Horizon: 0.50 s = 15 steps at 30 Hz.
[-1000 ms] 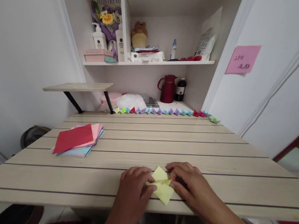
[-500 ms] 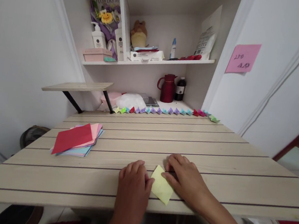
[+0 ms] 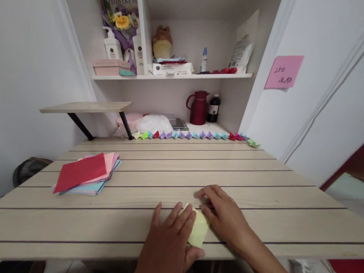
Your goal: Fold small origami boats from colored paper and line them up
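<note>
A small folded yellow paper (image 3: 199, 230) lies on the table close to its front edge, between my two hands. My left hand (image 3: 170, 236) is spread, with its fingertips resting over the paper's left side and the thumb stretched out below its lower corner. At the upper right of the paper is my right hand (image 3: 222, 211), its fingers loosely bent and apart from the thumb. The thumb of that hand meets the paper's edge; its fingers point left over the tabletop.
A stack of coloured paper sheets (image 3: 82, 173), red on top, lies to the left. A row of small folded paper pieces (image 3: 182, 135) runs along the back of the table. Behind stand a dark red jug (image 3: 199, 108) and a dark bottle (image 3: 213, 109). A raised wooden shelf (image 3: 87, 106) is at back left.
My left hand has opened out from a curled pose and moved onto the paper's left side. The paper has turned slightly. My right thumb has drawn back toward the paper's edge.
</note>
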### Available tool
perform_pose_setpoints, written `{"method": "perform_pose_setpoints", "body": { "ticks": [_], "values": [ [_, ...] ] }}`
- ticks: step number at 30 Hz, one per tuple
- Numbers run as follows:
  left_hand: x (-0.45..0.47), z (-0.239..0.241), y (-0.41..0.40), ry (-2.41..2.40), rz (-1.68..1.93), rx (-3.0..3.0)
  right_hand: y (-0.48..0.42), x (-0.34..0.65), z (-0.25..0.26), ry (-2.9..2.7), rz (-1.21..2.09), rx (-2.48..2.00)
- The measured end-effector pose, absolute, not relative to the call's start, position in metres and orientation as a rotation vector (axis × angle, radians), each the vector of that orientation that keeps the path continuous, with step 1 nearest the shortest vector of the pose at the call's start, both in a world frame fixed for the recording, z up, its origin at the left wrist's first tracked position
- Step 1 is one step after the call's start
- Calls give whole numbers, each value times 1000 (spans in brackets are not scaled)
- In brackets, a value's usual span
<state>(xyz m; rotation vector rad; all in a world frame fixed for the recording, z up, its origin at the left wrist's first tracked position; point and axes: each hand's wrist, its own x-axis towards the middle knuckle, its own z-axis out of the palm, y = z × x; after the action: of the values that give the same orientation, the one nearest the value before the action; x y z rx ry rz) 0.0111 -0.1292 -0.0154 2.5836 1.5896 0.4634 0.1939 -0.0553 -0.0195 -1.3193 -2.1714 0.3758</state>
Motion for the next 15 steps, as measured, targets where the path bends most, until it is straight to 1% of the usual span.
{"method": "perform_pose_setpoints", "body": {
  "ticks": [4, 9, 11, 15],
  "values": [
    [13, -20, -133, 1606, 456, 2618, -64, 204, -18, -1968, 534, -1189],
    [12, -38, -140, 1677, 506, 2797, -85, 220, -17, -1594, 938, -1165],
    [10, -46, -142, 1713, 591, 2874, -91, 224, -18, -1494, 1016, -1168],
    [6, -63, -145, 1673, 911, 2925, -106, 229, -22, -1379, 1022, -1173]
  ]
}}
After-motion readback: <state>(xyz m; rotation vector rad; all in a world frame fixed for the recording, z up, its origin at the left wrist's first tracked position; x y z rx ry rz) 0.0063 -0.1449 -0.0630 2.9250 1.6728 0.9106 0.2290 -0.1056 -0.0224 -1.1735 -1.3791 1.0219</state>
